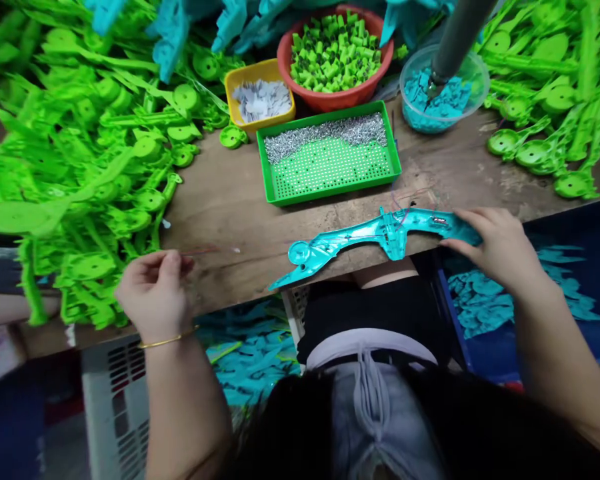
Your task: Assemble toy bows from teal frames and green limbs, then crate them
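Observation:
A long turquoise plastic half-shell (350,235), hollow side up, lies along the table's front edge. Thin wires run over its middle, and a small metal piece shows near its right end. My right hand (503,247) grips that right end between thumb and fingers. Off to the left, my left hand (155,290) is closed in a pinch on a thin reddish wire (203,252), which stretches toward the shell and fades from sight on the wood. My left hand is apart from the shell.
Behind the shell stands a green basket (333,188) of small screws. Beyond are a yellow tray (233,80), a red bowl (336,100) of green pieces and a clear tub (433,123) under a hanging screwdriver (455,47). Green parts (95,173) are heaped left and right.

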The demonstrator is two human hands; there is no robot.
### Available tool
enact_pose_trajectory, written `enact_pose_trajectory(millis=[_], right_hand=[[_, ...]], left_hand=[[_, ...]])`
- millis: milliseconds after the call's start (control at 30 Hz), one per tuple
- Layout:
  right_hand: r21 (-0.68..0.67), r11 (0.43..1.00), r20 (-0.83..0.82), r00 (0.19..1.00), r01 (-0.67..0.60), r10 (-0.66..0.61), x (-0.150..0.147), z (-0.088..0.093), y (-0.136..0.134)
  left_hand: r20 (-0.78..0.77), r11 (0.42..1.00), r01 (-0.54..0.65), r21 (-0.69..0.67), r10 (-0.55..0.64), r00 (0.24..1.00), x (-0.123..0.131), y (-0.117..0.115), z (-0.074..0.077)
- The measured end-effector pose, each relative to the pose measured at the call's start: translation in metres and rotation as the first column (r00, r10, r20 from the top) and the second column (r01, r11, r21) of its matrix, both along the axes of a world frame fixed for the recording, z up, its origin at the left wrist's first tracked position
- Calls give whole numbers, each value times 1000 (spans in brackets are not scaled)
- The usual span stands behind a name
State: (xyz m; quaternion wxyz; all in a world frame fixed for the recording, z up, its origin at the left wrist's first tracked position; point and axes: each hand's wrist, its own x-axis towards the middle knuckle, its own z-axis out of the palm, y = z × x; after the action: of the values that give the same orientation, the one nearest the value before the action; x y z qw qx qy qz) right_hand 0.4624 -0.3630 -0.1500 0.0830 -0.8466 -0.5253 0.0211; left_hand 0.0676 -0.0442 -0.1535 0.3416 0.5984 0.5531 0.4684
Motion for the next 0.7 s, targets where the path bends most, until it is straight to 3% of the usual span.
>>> enact_pose_trajectory(millis=[133,233,267,367,467,533,600,700], right_hand=[[1,1000,33,999,-24,24,-7,40,17],[269,961,-22,997,-61,69,-47,73,53],[366,920,-81,980,-141,183,-65,79,71],[547,723,-186,781,-422,597,-130,77,130],[539,645,-287,603,-541,745,-186,58,181],[526,665,-417,520,-530,745,-205,50,199],[528,727,-563,460,-439,687,-206,51,203],[528,838,-721,449,-135,527,-181,64,193]], left_hand=[[176,972,147,-181,-115,978,-2,-23,22],[275,959,224,-171,-172,946,9,-45,44],[271,963,231,-143,-186,944,11,-49,50],[167,965,254,-70,-239,957,12,-60,63],[36,959,281,-32,-280,959,8,-74,70],[10,953,302,-28,-302,953,7,-82,71],[3,942,335,-27,-335,942,6,-80,68],[-133,948,310,73,-299,945,-5,-41,61]])
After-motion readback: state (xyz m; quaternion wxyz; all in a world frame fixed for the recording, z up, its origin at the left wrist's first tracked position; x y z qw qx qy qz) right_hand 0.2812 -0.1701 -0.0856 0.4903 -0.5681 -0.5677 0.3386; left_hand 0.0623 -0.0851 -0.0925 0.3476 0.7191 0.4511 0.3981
